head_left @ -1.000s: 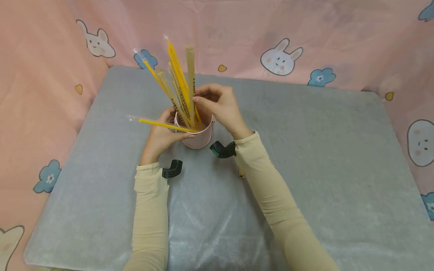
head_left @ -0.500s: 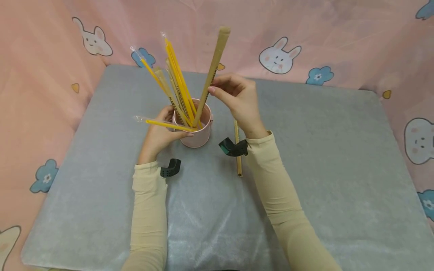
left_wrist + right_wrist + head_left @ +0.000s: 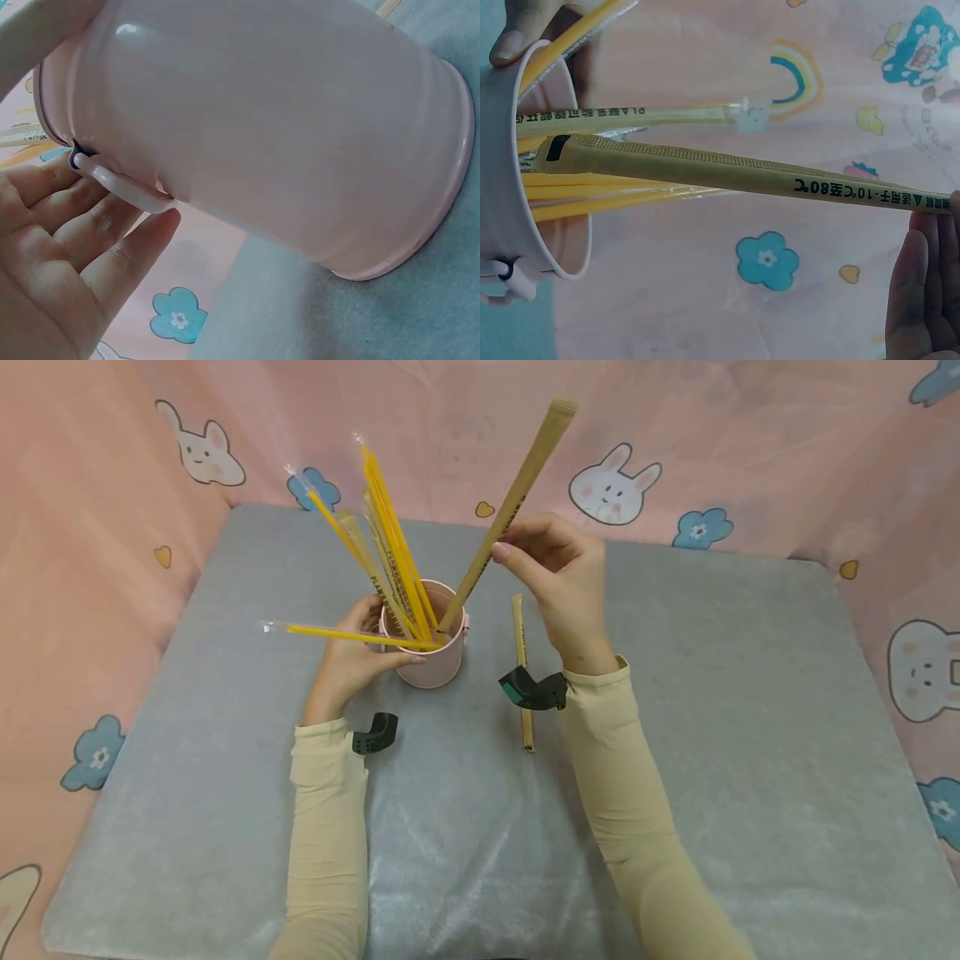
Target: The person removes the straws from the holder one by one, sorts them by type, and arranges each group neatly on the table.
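My left hand (image 3: 347,662) holds a small pink bucket (image 3: 431,671), its thumb along the near rim. In the left wrist view, fingers (image 3: 112,262) lie by the bucket's handle fitting. My right hand (image 3: 570,589) pinches a brown paper-wrapped straw (image 3: 531,472) around its middle. That straw leans right, its lower end at the bucket's mouth, close to the rim in the right wrist view. Several yellow straws (image 3: 392,518) in clear sleeves and some other paper-wrapped straws (image 3: 652,118) stand in the bucket. One yellow straw (image 3: 322,632) lies nearly flat across the rim, over the left hand.
Another paper-wrapped straw (image 3: 528,731) lies on the grey cloth-covered table (image 3: 750,735), right of the bucket and partly behind the black device (image 3: 534,691) at my right wrist. A pink printed curtain (image 3: 510,410) rises behind the table.
My right hand has moved right and slightly up, drawing the paper-wrapped straw away from the bunch and tilting it right. The left hand stays on the bucket.
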`<state>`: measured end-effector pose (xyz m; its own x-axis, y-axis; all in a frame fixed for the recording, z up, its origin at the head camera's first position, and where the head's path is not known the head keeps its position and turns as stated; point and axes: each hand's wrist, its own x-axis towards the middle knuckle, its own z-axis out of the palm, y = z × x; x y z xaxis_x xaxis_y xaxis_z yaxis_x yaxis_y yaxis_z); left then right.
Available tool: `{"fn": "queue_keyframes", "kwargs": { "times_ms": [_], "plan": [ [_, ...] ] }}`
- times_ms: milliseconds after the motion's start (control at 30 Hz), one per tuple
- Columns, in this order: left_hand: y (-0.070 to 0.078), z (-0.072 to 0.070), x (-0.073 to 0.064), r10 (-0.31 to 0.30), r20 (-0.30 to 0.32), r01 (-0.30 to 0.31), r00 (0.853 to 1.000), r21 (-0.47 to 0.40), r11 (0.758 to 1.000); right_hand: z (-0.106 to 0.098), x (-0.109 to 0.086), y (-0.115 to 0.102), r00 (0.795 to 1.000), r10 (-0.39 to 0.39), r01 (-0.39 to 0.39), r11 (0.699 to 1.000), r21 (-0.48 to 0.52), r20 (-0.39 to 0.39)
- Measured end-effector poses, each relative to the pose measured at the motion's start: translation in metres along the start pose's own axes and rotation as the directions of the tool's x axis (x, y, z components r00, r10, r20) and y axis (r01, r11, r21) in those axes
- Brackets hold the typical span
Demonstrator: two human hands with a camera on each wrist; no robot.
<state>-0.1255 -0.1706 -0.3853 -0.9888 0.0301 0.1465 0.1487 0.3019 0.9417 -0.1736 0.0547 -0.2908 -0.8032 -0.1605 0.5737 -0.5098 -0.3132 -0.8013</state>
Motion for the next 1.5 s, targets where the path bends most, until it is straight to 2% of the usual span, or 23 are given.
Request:
{"fn": "queue_keyframes", "kwargs": {
  "times_ms": [200, 433, 700, 1000, 1300, 1500],
  "plan": [
    [0.001, 0.001, 0.000, 0.006, 0.003, -0.006, 1.000, -0.019, 1.000, -0.011, -0.010, -0.008, 0.996, -0.018, 0.018, 1.000, 0.007, -0.088],
    [0.000, 0.000, 0.000, -0.001, 0.004, 0.001, 1.000, -0.021, 1.000, -0.022, -0.019, -0.014, 0.992, 0.013, -0.006, 0.998, 0.057, -0.128],
    [0.002, 0.000, -0.001, 0.000, 0.001, 0.001, 1.000, -0.038, 0.999, -0.035, -0.030, -0.015, 0.989, 0.059, -0.049, 0.996, 0.076, -0.133],
    [0.005, 0.000, -0.001, -0.014, 0.005, 0.014, 1.000, -0.084, 0.996, -0.054, -0.040, -0.011, 0.986, 0.085, -0.084, 0.996, 0.010, -0.143],
    [0.002, 0.001, 0.000, 0.002, -0.001, -0.002, 1.000, -0.085, 0.996, -0.066, -0.049, -0.011, 0.967, 0.155, -0.154, 0.988, 0.020, -0.202],
    [0.002, 0.000, 0.000, -0.012, 0.000, 0.012, 1.000, -0.077, 0.997, -0.073, -0.049, -0.012, 0.958, 0.221, -0.230, 0.973, -0.032, -0.183]
  ]
}}
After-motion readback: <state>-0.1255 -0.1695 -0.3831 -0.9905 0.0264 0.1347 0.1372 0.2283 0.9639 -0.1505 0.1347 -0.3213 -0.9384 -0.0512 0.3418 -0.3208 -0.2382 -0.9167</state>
